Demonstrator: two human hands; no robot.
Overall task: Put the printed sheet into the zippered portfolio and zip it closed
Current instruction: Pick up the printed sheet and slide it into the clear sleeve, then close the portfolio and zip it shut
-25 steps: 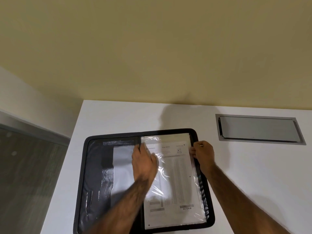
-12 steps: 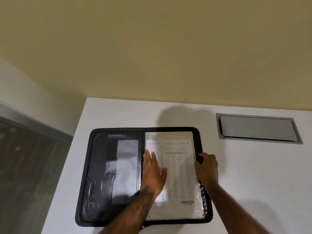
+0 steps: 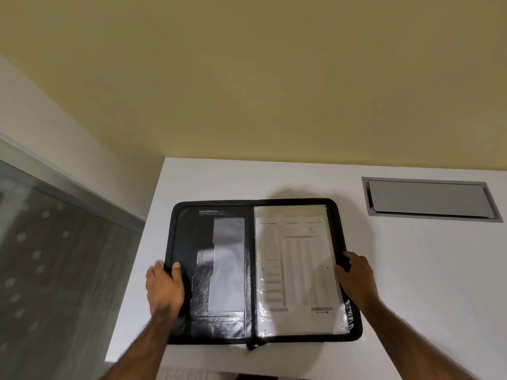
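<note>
The black zippered portfolio (image 3: pixel 189 231) lies open flat on the white table (image 3: pixel 411 270). Its left half shows dark pockets with a clear window. The printed sheet (image 3: pixel 296 264), under a clear plastic sleeve, fills the right half. My left hand (image 3: pixel 164 289) grips the portfolio's left edge, thumb on the inside, fingers hidden under the cover. My right hand (image 3: pixel 356 275) grips the right edge, thumb over the zipper rim beside the sheet. A zipper pull (image 3: pixel 251 346) sticks out at the spine's near end.
A grey metal cable hatch (image 3: pixel 430 198) is set into the table to the right of the portfolio. The table's left edge (image 3: pixel 137 259) runs close to the portfolio, with a glass partition (image 3: pixel 55 270) beyond. A beige wall stands behind.
My left hand left the sheet and moved to the portfolio's left edge, now gripping it. My right hand slid down along the right edge. The sheet lies flat in the right half.
</note>
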